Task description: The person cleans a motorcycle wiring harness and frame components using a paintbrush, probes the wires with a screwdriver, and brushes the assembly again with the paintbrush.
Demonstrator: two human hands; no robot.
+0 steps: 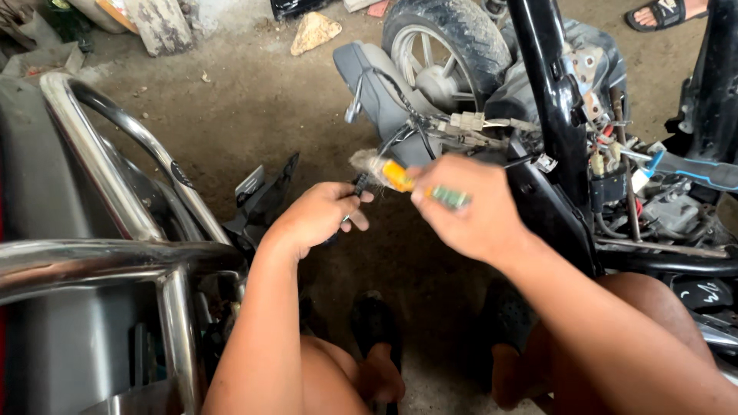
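Note:
My right hand (469, 207) grips a small brush (400, 178) with an orange and green handle; its frayed pale bristles point left. My left hand (319, 215) pinches a small black part (360, 184) on a black cable, just under the bristles. Both hands are held in front of a stripped motorcycle frame (550, 115) with loose wiring and white connectors (469, 121). What exactly the black part is, I cannot make out.
A chrome rail (115, 154) of another vehicle fills the left. A wheel and tyre (450, 46) lie behind the frame. A blue-handled tool (696, 170) rests on the right. Another person's sandalled foot (665, 11) shows at top right. My knees and sandalled feet are below.

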